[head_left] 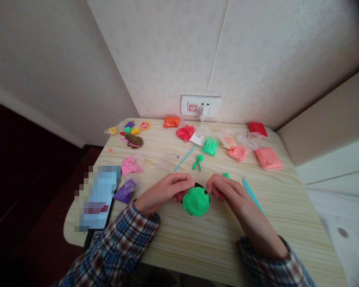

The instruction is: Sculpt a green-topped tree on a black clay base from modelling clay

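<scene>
A rounded green clay piece [196, 202], with a dark part showing behind its top edge, is between my hands above the front of the table. My left hand [173, 188] is closed, with thumb and fingers pinched at the piece's upper left edge. On the other side, my right hand [227, 190] is also closed, its fingertips pinched beside the dark upper right edge; whatever lies within that pinch is hidden. Just beyond them lies a small green clay shape [199, 161] with a round top and two leaf-like ends. A green bit [226, 175] shows behind my right hand.
Bags of clay lie around, including green [210, 146], red [185, 133], pink [132, 164] and purple [125, 191]. A thin blue stick [184, 158] and a blue clay knife [252, 195] rest on the table. A phone [99, 199] is at left, small clay models [134, 139] behind it.
</scene>
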`<state>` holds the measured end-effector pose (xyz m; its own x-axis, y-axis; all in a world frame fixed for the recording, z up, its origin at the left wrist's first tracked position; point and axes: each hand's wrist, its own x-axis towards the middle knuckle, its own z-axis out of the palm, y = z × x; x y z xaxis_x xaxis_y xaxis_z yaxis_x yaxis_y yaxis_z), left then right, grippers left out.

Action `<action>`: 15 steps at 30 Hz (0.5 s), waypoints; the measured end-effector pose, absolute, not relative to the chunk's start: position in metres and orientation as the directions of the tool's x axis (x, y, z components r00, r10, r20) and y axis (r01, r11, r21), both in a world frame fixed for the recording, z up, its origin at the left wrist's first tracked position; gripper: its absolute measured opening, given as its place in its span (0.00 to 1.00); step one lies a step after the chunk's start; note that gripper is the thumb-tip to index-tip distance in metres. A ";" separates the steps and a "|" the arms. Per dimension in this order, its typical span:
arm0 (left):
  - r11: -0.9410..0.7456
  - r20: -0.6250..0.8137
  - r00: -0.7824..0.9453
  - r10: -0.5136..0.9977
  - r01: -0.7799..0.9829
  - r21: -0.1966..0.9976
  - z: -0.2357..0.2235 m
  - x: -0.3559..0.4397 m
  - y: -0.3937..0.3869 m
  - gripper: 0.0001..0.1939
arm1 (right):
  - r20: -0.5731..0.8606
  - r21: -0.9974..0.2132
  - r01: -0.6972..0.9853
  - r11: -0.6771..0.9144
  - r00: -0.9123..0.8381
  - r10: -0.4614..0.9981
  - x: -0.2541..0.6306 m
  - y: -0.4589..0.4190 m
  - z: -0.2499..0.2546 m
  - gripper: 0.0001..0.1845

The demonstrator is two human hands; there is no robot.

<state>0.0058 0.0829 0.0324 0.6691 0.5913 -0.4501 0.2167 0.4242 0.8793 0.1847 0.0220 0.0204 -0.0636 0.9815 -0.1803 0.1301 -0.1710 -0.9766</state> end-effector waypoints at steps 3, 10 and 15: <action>0.369 -0.402 0.643 0.652 0.194 0.909 0.032 0.008 0.081 0.16 | -0.215 -0.972 0.116 -0.202 -0.106 0.971 0.192 0.018 0.020 0.17; 0.175 -0.266 0.664 0.698 0.202 0.964 0.031 0.008 0.081 0.15 | -0.291 -0.956 0.035 -0.290 -0.220 0.931 0.186 0.017 0.024 0.18; 0.144 -0.242 0.669 0.702 0.199 0.969 0.032 0.009 0.082 0.14 | -0.312 -0.946 -0.023 -0.324 -0.214 0.926 0.185 0.017 0.023 0.18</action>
